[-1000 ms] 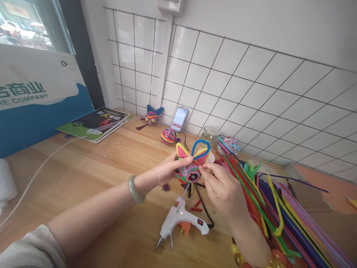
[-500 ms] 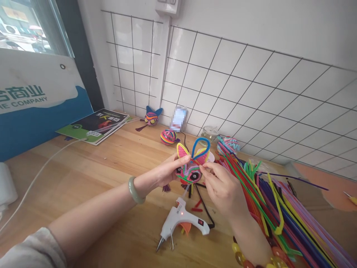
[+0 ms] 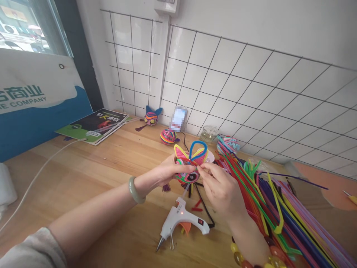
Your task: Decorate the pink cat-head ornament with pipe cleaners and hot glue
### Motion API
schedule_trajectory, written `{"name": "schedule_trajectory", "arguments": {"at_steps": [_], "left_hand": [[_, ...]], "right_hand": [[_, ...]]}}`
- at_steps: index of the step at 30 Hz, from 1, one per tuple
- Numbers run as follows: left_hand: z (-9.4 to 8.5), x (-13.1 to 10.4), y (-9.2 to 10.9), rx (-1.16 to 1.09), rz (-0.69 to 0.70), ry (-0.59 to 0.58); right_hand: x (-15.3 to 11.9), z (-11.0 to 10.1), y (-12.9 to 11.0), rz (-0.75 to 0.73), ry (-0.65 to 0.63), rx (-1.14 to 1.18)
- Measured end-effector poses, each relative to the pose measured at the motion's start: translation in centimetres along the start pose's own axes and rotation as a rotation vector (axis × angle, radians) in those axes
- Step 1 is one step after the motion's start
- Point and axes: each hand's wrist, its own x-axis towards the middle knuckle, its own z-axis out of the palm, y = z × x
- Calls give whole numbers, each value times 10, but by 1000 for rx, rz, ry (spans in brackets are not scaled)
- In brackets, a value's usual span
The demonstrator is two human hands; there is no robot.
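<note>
My left hand is closed around a colourful pipe-cleaner animal head, its thumb lying across the front. The head has pink ears edged in yellow, a dark round eye and a blue loop standing on top. A red strip runs across it below the ears. With thumb and fingertips together, my right hand pinches at the head's right side, near the end of that strip; what sits between the fingertips is hidden. Below both hands a white hot glue gun lies on the table, its nozzle towards me and a red light on.
Many loose pipe cleaners spread over the right side. Along the wall stand a finished blue-eared head, a striped ball, a phone and a glass jar. A book and white cable lie left.
My left thumb has moved down from the base of the blue loop onto the face. The head has tilted slightly, and the blue loop has shifted a little left and down.
</note>
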Motion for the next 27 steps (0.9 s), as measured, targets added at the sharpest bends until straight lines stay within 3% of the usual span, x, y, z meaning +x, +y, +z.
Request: {"name": "schedule_trajectory", "arguments": {"at_steps": [22,27], "left_hand": [[3,0,2,-9,64,-2],[4,0,5,-29,70,-46]], "right_hand": [[0,-1,0,-2,-2,37],[1,-2,-1,3,4,36]]}}
